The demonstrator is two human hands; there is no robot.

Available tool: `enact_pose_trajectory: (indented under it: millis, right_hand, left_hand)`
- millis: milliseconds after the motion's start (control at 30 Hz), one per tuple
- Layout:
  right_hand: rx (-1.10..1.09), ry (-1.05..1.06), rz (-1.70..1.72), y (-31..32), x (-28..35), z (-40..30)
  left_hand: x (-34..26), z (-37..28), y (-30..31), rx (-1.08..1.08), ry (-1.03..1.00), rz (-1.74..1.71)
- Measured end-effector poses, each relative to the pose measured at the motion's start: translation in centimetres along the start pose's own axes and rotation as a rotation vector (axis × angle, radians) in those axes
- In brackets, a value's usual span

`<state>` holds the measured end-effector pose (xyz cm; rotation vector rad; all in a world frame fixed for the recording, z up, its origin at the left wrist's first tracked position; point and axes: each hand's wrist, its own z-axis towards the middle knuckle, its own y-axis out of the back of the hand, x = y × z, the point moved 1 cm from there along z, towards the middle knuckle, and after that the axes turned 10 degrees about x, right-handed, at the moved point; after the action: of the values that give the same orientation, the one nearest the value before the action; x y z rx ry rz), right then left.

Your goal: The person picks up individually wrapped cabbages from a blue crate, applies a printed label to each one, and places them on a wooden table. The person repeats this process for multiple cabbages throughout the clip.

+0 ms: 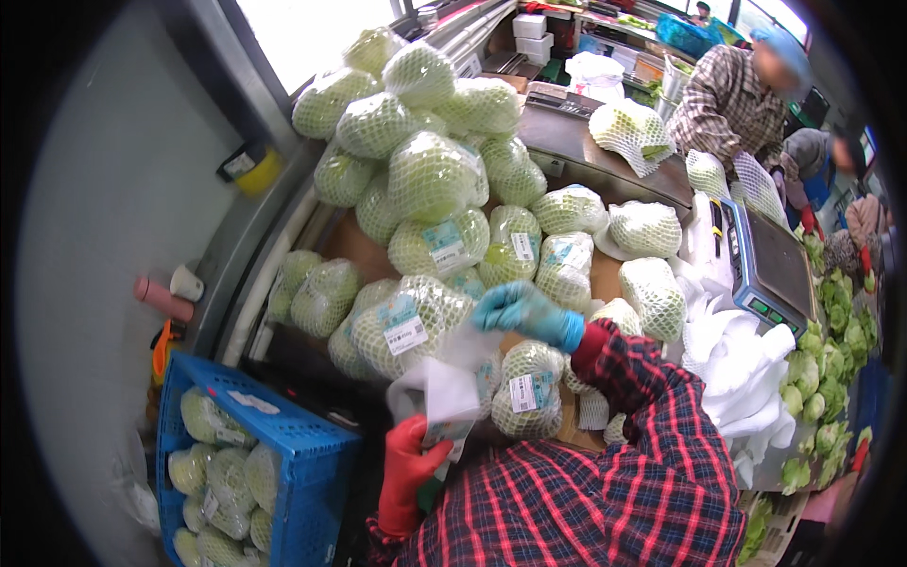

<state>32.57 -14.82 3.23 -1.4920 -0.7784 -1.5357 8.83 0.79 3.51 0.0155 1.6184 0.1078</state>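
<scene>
My left hand, in a red glove, grips a folded strip of labels on white backing paper. Up and to the right of it, my right hand, in a blue glove, has its fingertips drawn together at a blurred, translucent whitish piece; whether it is film or backing cannot be told. Just left of that piece lies a labelled pale green vegetable in foam netting and clear film. Another wrapped, labelled one lies below my right hand. More wrapped vegetables are heaped beyond.
A blue plastic crate with wrapped vegetables stands at lower left. On the right are a digital scale, white foam netting and loose green heads. A co-worker in a checked top stands at upper right, others behind.
</scene>
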Motion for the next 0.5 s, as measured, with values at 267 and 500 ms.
enact_pose_trajectory:
  millis: [267, 500]
  right_hand:
    - [-0.909, 0.333, -0.425, 26.6, -3.1, 4.1]
    - [-1.260, 0.292, -0.969, 35.5, -7.3, 9.9]
  left_hand:
    - [1.3, -1.6, 2.0, -0.132, 0.186, -0.227]
    - [3.4, -0.9, 3.3, -0.191, 0.312, -0.181]
